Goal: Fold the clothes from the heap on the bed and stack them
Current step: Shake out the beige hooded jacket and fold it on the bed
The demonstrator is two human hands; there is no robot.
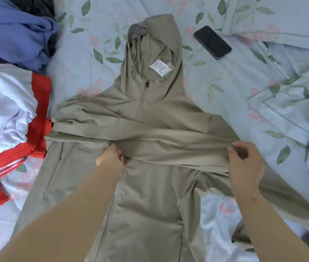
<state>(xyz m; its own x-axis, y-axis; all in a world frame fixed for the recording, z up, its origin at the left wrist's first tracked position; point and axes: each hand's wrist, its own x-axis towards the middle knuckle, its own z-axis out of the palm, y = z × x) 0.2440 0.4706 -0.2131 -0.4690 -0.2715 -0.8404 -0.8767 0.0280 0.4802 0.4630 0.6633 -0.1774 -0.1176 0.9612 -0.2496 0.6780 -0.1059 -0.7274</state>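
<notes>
A khaki hooded zip jacket [149, 186] lies front up on the floral bedsheet [93, 35], hood pointing away from me. One sleeve [168, 140] is folded across the chest from the right shoulder toward the left. My left hand [110, 156] pinches the lower edge of that sleeve near the jacket's middle. At the right shoulder fold my right hand [244, 161] grips the fabric with curled fingers. The heap of clothes [8, 110] sits at the left, with white, red and blue garments.
A black phone [212, 42] lies screen up on the bed beyond the hood, to the right. A rumpled floral duvet [297, 103] bunches along the right side. A blue garment [17, 33] and dark fabric sit at the top left.
</notes>
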